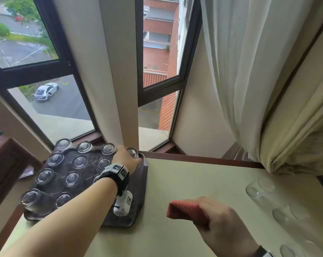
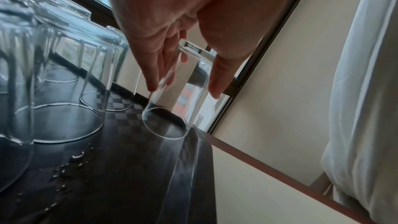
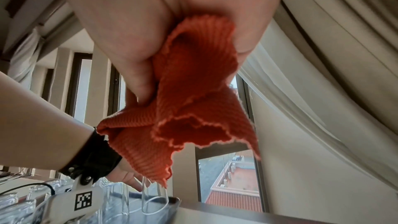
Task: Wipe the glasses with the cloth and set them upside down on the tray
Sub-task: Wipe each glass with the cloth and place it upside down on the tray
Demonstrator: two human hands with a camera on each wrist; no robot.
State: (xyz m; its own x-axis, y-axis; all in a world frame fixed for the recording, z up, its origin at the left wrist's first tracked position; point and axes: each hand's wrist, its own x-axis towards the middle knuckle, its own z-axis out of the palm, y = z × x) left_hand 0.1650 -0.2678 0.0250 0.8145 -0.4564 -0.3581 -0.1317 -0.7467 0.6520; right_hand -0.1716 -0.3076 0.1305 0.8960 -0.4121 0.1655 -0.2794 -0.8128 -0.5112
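A glass [image 2: 172, 101] was gripped upside down by the left hand [image 1: 126, 159], tilted at the tray's [image 1: 138, 201] far right corner. The cloth [image 3: 183, 108] was bunched tightly inside the right hand [image 1: 223, 219].

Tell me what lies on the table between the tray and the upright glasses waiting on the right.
In the head view, only the right hand gripping the red cloth hovers there; between the tray and the waiting glasses, the table is bare.

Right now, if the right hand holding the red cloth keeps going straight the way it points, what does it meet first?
Likely the dark brown tray's near right edge; the right hand with the red ribbed cloth points left across bare tabletop. Depth unclear.
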